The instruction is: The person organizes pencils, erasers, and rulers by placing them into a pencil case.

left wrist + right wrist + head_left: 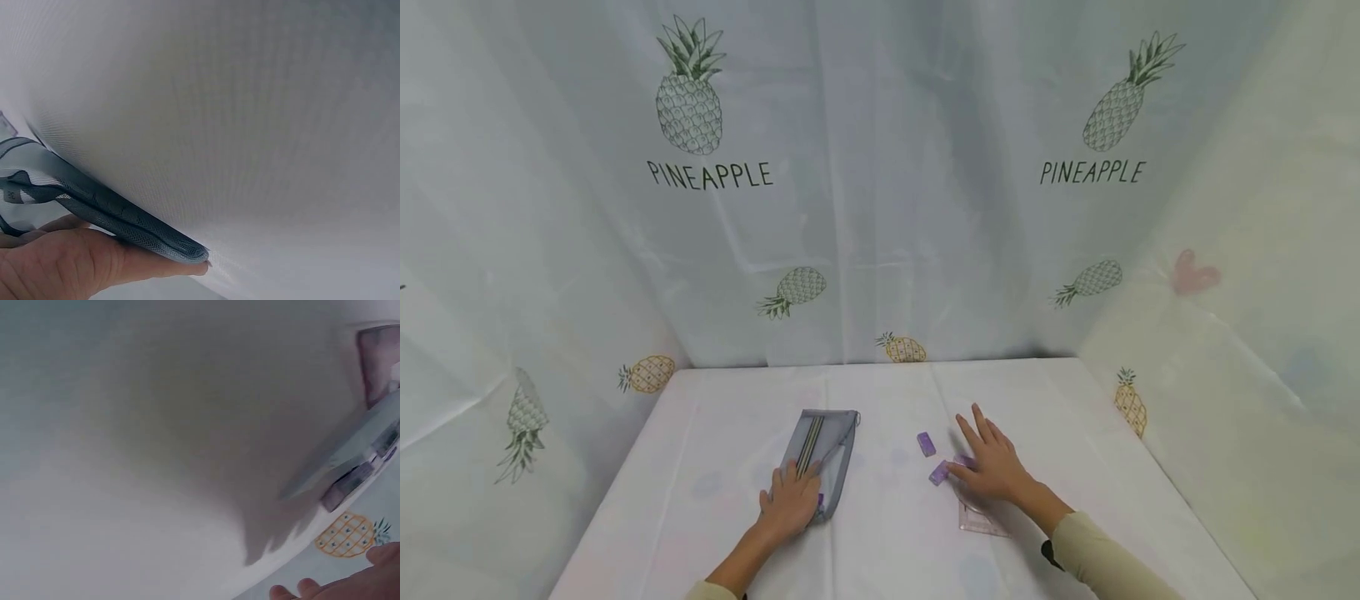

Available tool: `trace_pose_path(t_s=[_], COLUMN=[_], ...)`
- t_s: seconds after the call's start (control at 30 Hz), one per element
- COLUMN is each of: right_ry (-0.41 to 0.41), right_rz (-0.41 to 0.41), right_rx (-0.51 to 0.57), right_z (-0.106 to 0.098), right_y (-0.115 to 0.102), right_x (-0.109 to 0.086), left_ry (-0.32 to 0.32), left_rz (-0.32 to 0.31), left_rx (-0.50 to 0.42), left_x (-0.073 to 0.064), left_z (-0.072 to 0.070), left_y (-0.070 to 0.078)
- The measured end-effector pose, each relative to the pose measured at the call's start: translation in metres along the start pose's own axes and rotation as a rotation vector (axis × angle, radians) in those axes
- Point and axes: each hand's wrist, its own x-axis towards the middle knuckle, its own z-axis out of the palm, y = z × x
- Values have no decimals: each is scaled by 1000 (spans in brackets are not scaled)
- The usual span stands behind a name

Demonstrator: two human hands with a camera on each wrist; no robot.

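Observation:
My left hand (792, 502) rests with spread fingers on a grey mesh zip pouch (837, 467) with dark and light stripes. In the left wrist view, the thumb (144, 259) lies along the edge of the pouch (125, 215). A bit of purple shows at the pouch's lower end, beside the hand. My right hand (996, 468) has its fingers spread, its thumb tip right at a small purple block (939, 472). Another purple block (965, 461) is partly behind that hand, and a third purple block (927, 444) lies farther back.
Under the right hand, a flat pinkish, clear-looking packet (981, 522) lies partly hidden, with a pale rounded thing over it. The white-covered table (880, 550) meets pineapple-printed curtains (910, 208) at the back and sides.

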Motion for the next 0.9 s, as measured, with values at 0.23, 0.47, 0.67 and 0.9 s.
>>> trace_pose_path(t_s=[0.23, 0.47, 0.67, 0.9], right_ry=[27, -33, -67, -83], right_rz=[-26, 15, 66, 126], right_rx=[39, 133, 194, 284], right_z=[-1, -3, -3, -2], right_y=[15, 23, 27, 30], right_x=[-4, -1, 1, 3], left_ry=[-1, -1, 0, -1], left_rz=[4, 1, -1, 3], left_rx=[1, 21, 16, 15], left_x=[0, 1, 1, 1], left_z=[0, 0, 1, 1], left_y=[1, 0, 0, 0])
